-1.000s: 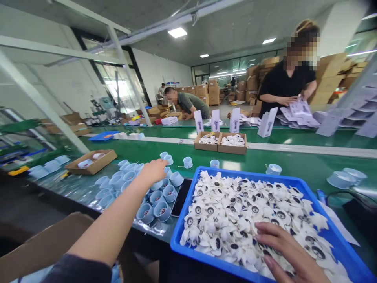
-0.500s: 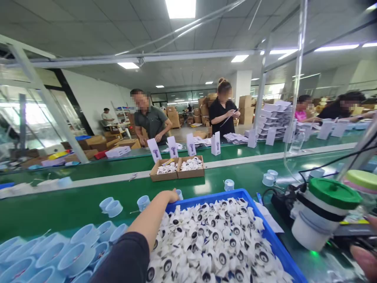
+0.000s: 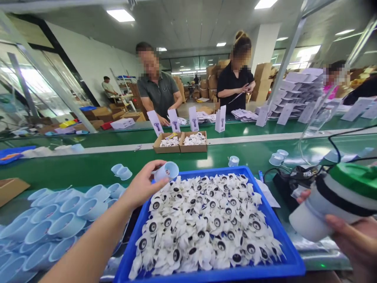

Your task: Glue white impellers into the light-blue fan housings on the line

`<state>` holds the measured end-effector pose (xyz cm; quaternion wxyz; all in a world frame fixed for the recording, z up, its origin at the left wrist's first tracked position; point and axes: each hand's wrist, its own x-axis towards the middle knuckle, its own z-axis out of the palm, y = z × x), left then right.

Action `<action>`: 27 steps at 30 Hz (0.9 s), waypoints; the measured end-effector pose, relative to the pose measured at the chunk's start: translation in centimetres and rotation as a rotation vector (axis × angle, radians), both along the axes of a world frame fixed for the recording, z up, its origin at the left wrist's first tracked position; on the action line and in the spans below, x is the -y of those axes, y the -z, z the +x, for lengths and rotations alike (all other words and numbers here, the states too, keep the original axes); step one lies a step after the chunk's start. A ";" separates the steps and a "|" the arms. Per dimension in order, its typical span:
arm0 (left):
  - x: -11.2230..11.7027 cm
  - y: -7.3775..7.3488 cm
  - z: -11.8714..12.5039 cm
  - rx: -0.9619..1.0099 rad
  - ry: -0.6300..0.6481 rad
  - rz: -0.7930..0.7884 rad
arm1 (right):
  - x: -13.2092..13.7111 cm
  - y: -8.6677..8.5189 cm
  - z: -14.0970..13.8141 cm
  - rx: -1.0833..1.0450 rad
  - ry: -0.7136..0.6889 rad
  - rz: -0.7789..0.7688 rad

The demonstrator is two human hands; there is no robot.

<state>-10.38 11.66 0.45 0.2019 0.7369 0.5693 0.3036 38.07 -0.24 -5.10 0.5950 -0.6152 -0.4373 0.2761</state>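
My left hand (image 3: 149, 182) is closed around a light blue plastic cup-shaped housing (image 3: 171, 169), held tilted over the far left corner of a blue tray (image 3: 244, 271). Inside the housing something small and reddish shows. Many small white fan blades (image 3: 212, 224) with dark round centres fill the tray. On the right, my right hand (image 3: 347, 236) grips a whitish jar (image 3: 312, 220) with a green lid and a black band, tilted and raised off the bench. Part of that hand is hidden behind the jar.
Many blue housings (image 3: 67, 224) are heaped at left; a few stand on the green belt (image 3: 94, 167). Two cardboard boxes (image 3: 193, 147) of white parts and upright printed cartons (image 3: 220, 119) lie beyond. Two co-workers (image 3: 161, 94) stand opposite. Black cables (image 3: 294, 177) lie near the jar.
My left hand has lifted the blue housing from the belt beyond the tray and brought it nearer. My right hand has taken hold of the jar and tilted it. The view has shifted.
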 end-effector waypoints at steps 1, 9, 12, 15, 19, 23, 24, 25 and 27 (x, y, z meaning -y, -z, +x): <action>2.2 0.2 0.0 0.124 0.053 -0.023 | -0.2 -1.2 -0.2 -0.147 -0.044 0.007; 11.2 2.9 6.2 0.351 0.284 -0.069 | -2.8 -10.6 -8.2 -0.544 -0.612 0.048; 12.0 2.7 8.7 0.219 0.371 0.015 | -3.4 -11.9 -13.3 -0.706 -0.871 0.154; 12.4 1.9 10.4 0.199 0.382 0.012 | -3.6 -12.3 -17.3 -0.733 -0.913 0.246; 12.6 0.9 11.3 0.218 0.419 -0.025 | -3.3 -12.0 -19.6 -0.681 -0.901 0.248; 12.7 0.8 11.6 0.246 0.402 -0.024 | -2.4 -11.8 -19.9 -0.593 -0.801 0.245; 12.8 0.9 11.6 0.254 0.391 -0.013 | -2.2 -11.9 -19.9 -0.566 -0.768 0.260; 12.8 1.0 11.7 0.261 0.381 -0.003 | -2.1 -11.9 -19.8 -0.541 -0.746 0.275; 12.9 1.2 11.8 0.269 0.369 0.003 | -2.1 -11.9 -19.6 -0.497 -0.756 0.291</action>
